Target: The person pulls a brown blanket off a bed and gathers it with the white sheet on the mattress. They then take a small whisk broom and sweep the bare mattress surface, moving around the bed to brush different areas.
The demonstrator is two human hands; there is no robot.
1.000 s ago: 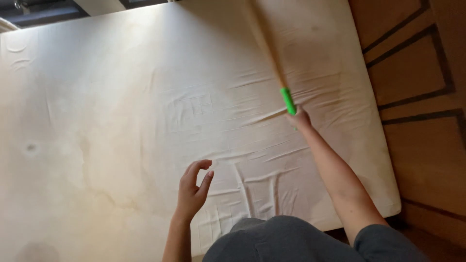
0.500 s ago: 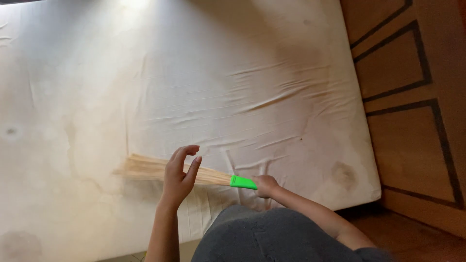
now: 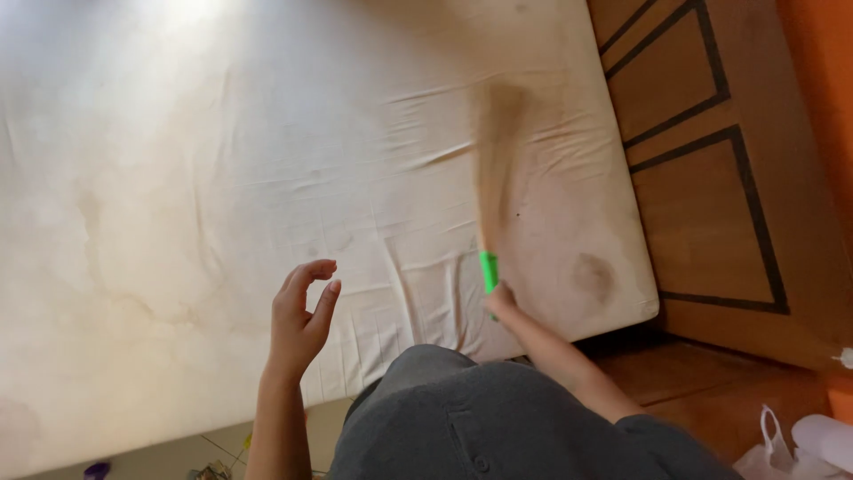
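Observation:
My right hand (image 3: 502,300) grips the green handle of a straw hand broom (image 3: 491,178), whose blurred bristles point away from me over the right part of a white, wrinkled, stained mattress sheet (image 3: 222,178). My left hand (image 3: 300,318) hovers open above the near edge of the mattress, fingers curled and apart, holding nothing. My grey-clad knee (image 3: 462,418) fills the bottom of the view.
A wooden panelled surface with dark inlaid lines (image 3: 711,151) borders the mattress on the right. White plastic bags (image 3: 800,444) lie at the bottom right corner. A strip of floor with small items (image 3: 204,458) shows below the mattress at left.
The broom swung from lying crosswise near my left hand to pointing away over the mattress's right side. The view shifted, and my left hand stayed open.

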